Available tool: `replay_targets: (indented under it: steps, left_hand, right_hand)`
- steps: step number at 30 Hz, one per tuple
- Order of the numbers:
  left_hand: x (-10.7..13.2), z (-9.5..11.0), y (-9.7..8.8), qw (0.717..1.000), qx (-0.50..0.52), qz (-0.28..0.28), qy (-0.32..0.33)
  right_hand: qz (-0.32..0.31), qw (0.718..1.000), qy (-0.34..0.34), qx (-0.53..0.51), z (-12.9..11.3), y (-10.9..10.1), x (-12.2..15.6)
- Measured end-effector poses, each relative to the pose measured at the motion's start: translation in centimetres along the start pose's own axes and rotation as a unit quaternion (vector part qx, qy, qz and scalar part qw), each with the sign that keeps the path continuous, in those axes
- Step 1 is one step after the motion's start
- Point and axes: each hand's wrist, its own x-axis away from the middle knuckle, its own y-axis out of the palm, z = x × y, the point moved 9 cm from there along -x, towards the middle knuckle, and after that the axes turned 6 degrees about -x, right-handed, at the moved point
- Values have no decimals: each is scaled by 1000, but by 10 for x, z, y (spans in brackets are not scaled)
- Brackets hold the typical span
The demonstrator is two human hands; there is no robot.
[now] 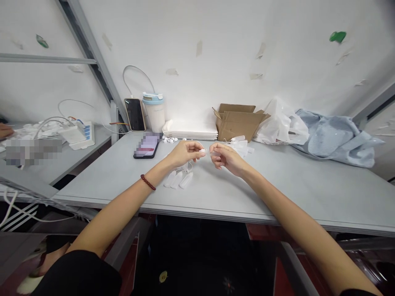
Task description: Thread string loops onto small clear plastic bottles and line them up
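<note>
My left hand (184, 153) and my right hand (224, 158) meet above the middle of the grey table (277, 193). The left fingers pinch a small white cap-like piece (202, 151). The right fingers are curled around a small clear piece I can hardly make out. A red bead bracelet (148, 182) is on my left wrist. Below the left hand lie several small white tubes (179, 179) side by side on the table. More clear tubes (242, 144) lie in a heap behind my right hand.
A dark phone (147, 147) lies flat on the table, another phone (135, 114) leans against the wall by a white-and-blue jug (153, 112). Stacked white trays (191, 130), an open cardboard box (237, 121), a plastic bag (282, 123) and a blue cloth (336, 137) line the back. Another person's hand (5, 130) shows far left.
</note>
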Motion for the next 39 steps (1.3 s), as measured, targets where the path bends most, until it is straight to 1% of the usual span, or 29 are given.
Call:
replay_targets:
  steps: [2,6,9,12,14,16,19,22,24,27,30,34,37,39]
  left_hand:
    - [0,2,-2,1000,-1,10,12]
    - [-1,3,-2,1000,-10,-6,12]
    - [-5,-8,-1,999,11,-8,-30]
    - [-12,-23,6,995,36,-31,-89]
    - [-16,-26,9,992,43,-45,-106]
    - [-21,-22,10,994,42,-51,-91]
    - [-27,-9,9,998,19,-52,-32]
    - [-30,-3,6,1000,-4,-27,8]
    - [-30,-2,3,1000,1,-3,27]
    - [-27,-1,3,999,11,6,46]
    - [-25,-4,4,1000,-10,1,27]
    - [-21,-12,4,997,-80,-10,-12]
    - [-15,-16,6,996,-82,-19,-29]
    - [-12,-17,6,997,-73,-11,-33]
  right_hand:
    - [-3,1000,-2,-7,0,1,0]
    - [-16,1000,-5,-19,1,4,-1]
    - [-20,1000,-2,-23,2,4,-2]
    - [-4,1000,0,-19,3,-1,-2]
    - [7,1000,1,-17,2,-6,-2]
    - [15,1000,-3,-19,0,-10,-3]
    - [30,999,-10,-21,-1,-17,-4]
    - [49,999,-9,-21,-1,-24,-6]
    - [61,998,-13,-22,-2,-26,-7]
    - [68,997,-26,-26,-4,-25,-10]
    - [58,998,-27,-21,-2,-20,-11]
    - [39,999,-22,18,2,-12,-8]
    - [34,996,-30,75,1,-8,-6]
    - [50,986,-53,152,-3,-8,-4]
